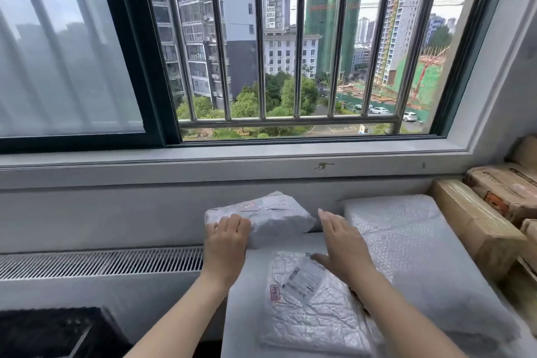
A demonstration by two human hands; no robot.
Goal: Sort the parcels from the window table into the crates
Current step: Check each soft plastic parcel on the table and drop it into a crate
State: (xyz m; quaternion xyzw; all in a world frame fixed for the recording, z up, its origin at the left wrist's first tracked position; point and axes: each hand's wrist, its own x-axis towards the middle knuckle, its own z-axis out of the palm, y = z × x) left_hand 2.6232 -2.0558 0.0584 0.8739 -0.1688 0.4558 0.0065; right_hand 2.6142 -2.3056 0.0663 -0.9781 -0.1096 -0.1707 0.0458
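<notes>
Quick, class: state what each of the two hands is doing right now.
Left hand: fingers curled over the white parcel, gripping it.
Right hand: open, fingers straight, holding nothing.

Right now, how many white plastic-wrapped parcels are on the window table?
3: a bulky one by the wall under the left hand; a flat crinkled one nearest the camera; a large bubble-wrapped one at right. Others may lie out of view.
</notes>
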